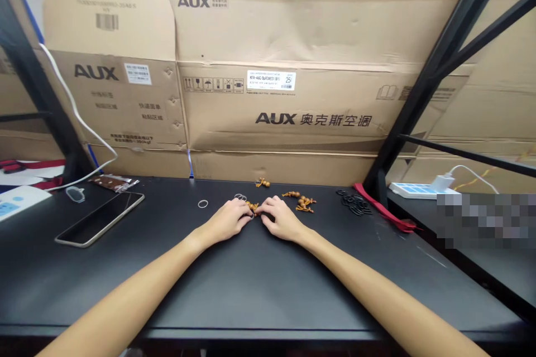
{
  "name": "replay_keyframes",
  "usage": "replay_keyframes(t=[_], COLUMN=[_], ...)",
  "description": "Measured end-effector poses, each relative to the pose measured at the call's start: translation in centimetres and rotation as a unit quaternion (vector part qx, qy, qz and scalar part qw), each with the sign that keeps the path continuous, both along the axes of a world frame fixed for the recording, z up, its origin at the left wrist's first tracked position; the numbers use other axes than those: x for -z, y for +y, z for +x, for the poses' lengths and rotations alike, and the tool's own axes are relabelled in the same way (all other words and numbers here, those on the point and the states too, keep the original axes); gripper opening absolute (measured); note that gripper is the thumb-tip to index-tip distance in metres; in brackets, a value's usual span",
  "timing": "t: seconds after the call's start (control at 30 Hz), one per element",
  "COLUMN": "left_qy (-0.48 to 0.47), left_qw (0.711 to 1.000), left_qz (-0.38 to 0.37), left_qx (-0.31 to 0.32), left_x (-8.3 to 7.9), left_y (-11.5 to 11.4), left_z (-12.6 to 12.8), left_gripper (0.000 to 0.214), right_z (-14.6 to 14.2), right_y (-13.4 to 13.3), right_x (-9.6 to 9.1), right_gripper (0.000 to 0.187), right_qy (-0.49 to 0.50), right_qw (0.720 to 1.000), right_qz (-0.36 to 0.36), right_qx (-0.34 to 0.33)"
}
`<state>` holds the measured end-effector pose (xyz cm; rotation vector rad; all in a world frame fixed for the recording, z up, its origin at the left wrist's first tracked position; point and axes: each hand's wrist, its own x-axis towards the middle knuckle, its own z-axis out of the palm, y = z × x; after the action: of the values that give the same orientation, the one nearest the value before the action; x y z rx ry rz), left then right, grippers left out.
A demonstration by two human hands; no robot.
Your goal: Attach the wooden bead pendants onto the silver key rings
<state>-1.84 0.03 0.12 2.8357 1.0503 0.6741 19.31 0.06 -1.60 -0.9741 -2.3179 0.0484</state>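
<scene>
My left hand (231,220) rests low over the black table, its thumb and fingers pinched on a small metal ring. Facing it, my right hand (282,220) has its fingertips closed on a small brown wooden-bead charm (252,206) with yellow-orange cord. The ring and charm meet between my fingertips, which partly hide both. Just behind the left fingers lie a couple of loose metal rings (240,197), and a single ring (203,203) lies further left. Several similar bead charms (305,202) are grouped right of my right hand; one charm (263,183) lies farther back.
A phone (100,220) and a brown packet (113,182) lie on the left. To the right are a pile of black loops (355,203) and a red strap (387,212). Large cardboard boxes (285,39) wall off the back; a dark metal frame post (419,89) stands right.
</scene>
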Motion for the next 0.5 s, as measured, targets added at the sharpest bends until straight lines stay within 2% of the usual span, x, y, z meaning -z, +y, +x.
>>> replay_keyframes(t=[0.1, 0.33, 0.5], left_qy=[0.0, 0.002, -0.003], left_qw=[1.0, 1.0, 1.0], left_qz=[0.002, 0.003, 0.001], left_qx=[0.002, -0.002, 0.003], left_x=[0.0, 0.1, 0.03], left_y=[-0.01, 0.06, -0.04], left_z=[0.01, -0.02, -0.01], left_gripper=[0.018, 0.018, 0.016], right_z=[-0.08, 0.02, 0.05], right_y=[-0.1, 0.27, 0.33], right_x=[-0.03, -0.09, -0.11], right_gripper=[0.018, 0.03, 0.029], right_qy=[-0.006, 0.06, 0.118], right_qw=[1.0, 0.997, 0.989], right_qz=[-0.007, -0.049, -0.089], right_qx=[-0.01, -0.01, 0.021])
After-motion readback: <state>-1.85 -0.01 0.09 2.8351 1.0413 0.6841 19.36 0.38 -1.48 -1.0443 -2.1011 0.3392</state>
